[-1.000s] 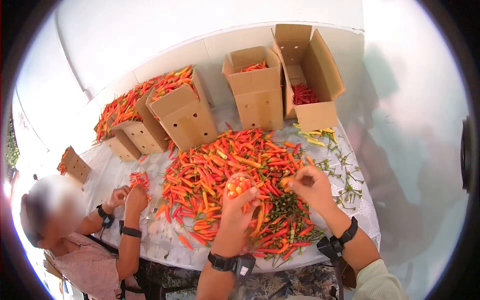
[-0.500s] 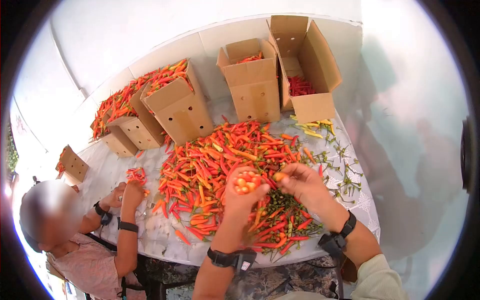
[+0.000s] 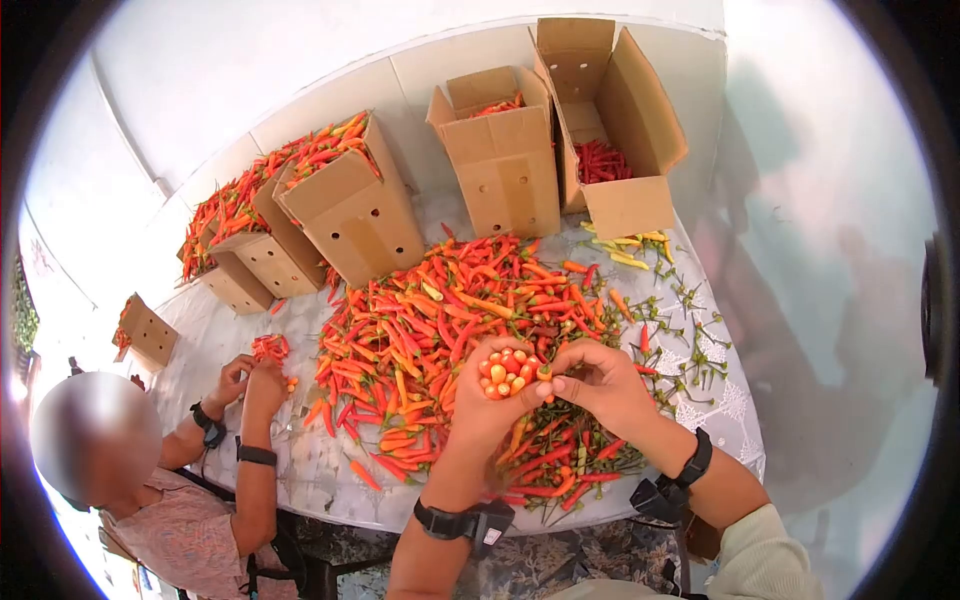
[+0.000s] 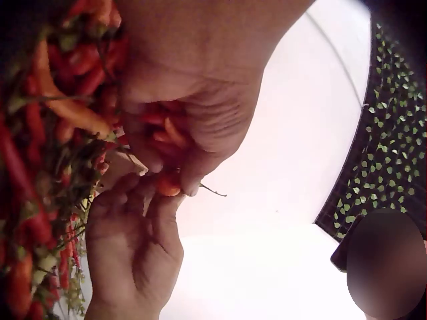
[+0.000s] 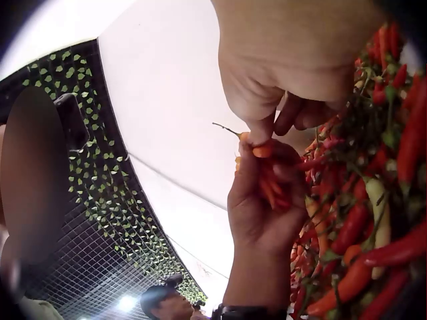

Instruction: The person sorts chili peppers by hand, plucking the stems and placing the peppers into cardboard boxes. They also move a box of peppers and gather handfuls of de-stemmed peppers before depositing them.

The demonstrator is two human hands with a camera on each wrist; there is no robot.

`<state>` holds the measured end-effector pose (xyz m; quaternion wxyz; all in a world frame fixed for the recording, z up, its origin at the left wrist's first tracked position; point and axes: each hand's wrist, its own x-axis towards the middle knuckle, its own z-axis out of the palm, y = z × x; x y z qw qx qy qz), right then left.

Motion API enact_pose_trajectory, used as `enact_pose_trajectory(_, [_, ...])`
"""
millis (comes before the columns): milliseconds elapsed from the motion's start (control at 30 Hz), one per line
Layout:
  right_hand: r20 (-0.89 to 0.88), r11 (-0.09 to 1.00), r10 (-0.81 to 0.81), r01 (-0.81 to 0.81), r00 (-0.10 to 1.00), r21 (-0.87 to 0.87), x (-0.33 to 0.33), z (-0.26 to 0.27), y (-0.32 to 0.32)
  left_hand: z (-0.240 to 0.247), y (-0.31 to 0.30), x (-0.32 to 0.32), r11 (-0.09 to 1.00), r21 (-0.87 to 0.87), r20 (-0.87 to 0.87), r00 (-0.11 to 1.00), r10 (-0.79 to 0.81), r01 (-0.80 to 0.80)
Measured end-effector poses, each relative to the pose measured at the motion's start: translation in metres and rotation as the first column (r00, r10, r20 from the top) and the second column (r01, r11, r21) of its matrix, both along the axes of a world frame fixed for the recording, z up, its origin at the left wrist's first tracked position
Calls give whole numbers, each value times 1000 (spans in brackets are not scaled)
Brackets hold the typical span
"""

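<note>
Your left hand (image 3: 478,408): fingers curled round a chilli bunch (image 3: 507,370) (blunt ends upward). Your right hand (image 3: 602,386): fingertips pinching one orange chilli (image 3: 545,374).

No words, numbers or brands are showing clearly enough to read. The cardboard boxes (image 3: 505,165) along the far edge of the tabletop (image 3: 330,470) are showing plain brown sides with round holes only. A pale tag on the wrist strap (image 3: 480,525) below the left hand (image 3: 487,405) is showing marks too small to make out.
</note>
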<state>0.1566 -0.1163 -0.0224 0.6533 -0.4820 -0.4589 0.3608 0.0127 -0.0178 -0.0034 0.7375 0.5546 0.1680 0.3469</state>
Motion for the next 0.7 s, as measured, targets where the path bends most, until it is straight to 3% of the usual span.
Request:
enact_pose_trajectory(67, [169, 998, -59, 60, 984, -1, 4, -4, -1, 3, -2, -1, 996, -76, -12, 999, -45, 44])
enact_pose_trajectory(233, [-54, 997, 16, -12, 998, 70, -7, 19, -7, -1, -1, -2, 985, -147, 31, 996, -89, 93])
enact_pose_trajectory(300, [-122, 994, 38, -25, 992, 107, -9, 21, -7, -3, 0, -1, 993, -88, 44, 996, -78, 81])
enact_pose_trajectory(400, [290, 988, -142, 118, 947, 98, -2, 25, -12, -1, 1, -2, 992, -56, -10, 993, -118, 117])
enact_pose_trajectory(500, [217, 981, -187, 169, 958, 98, -6, 26, -12, 1, 3, -3, 984, -70, -31, 985, -168, 166])
enact_pose_trajectory(633, [294, 987, -147, 120, 944, 108, -2, 24, -12, 0, 4, -4, 978, 5, -45, 977, -210, 210])
enact_pose_trajectory(700, [301, 991, -133, 119, 944, 65, 0, 23, -13, 3, 1, -4, 970, -39, -14, 971, -240, 239])
